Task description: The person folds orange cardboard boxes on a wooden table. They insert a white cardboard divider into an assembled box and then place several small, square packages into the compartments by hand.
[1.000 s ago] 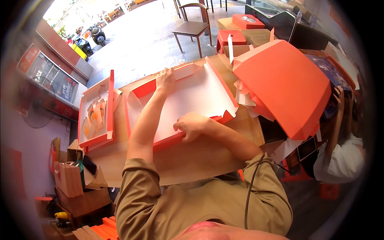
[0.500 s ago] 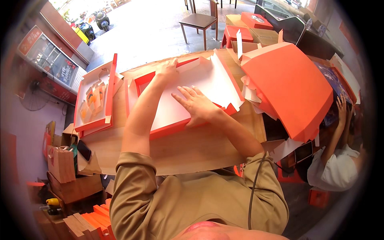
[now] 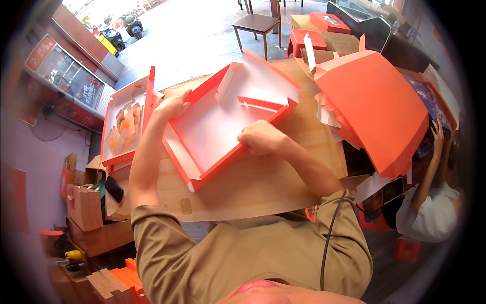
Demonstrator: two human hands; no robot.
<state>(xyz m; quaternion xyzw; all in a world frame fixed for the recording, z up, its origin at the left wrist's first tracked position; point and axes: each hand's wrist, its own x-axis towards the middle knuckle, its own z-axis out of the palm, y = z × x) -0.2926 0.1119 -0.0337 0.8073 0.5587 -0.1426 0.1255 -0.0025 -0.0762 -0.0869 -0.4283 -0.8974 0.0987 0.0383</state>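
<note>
A partly folded cardboard box [image 3: 205, 134], red-orange outside and white inside, sits turned at an angle on the wooden table [image 3: 238, 195]. My left hand [image 3: 173, 105] grips its far left wall, fingers curled over the edge. On the near right wall, my right hand [image 3: 260, 137] is closed over the rim, thumb side inward. The left and near walls stand up, while a flap at the far right end still slants outward. Inner flaps stick up near the right corner and along the far wall.
Left of it lies an open red box [image 3: 106, 147] holding orange-printed card pieces. A stack of large red-orange card sheets [image 3: 372, 106] covers the table's right side. A dark phone [image 3: 114, 189] lies at the left edge. Far right, another person's hand [image 3: 437, 134] touches a dark printed item.
The box has been turned counterclockwise, its right end swinging away from me. My left hand moved left and nearer; my right hand went from spread fingers to a closed grip on the wall.
</note>
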